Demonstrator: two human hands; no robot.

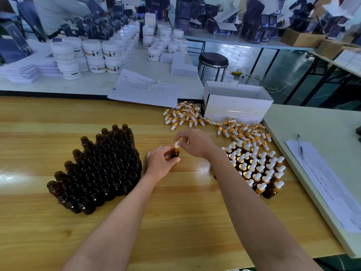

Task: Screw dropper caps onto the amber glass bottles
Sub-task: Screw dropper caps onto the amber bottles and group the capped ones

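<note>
Stacked round white plastic jars (93, 53) with printed labels stand on the pale far table at the back left. On the glossy, striped wooden table (58, 118), a tight block of open bottles (97, 169) stands upright. They are small cylinders of dark amber glass with bare threaded necks.

Just right of that block, the left hand (159, 163) has its fingers and thumb curled round one bottle (174, 154). The bottle is upright near the table's middle, between the open bottles and the capped ones; whether its base touches the wood cannot be told. It is the same smooth brown glass, and only a strip of it shows between the fingers.

On its neck sits the cap (176, 145), a gold collar under a white rubber bulb. The right hand (193, 142) pinches this bulb from above with thumb and fingertips.

Behind the hands, loose caps (195, 116) lie scattered in a heap, with more of them trailing to the right. Their thin clear pipettes point in all directions.

An open white cardboard box (236, 102) stands beside them; what it holds cannot be told.

Right of the right forearm, capped bottles (257, 169) stand packed in rows, their white bulbs up.

At the far right, printed sheets (320, 180) and a pen (300, 146) lie on a matte grey-green table (312, 122).
</note>
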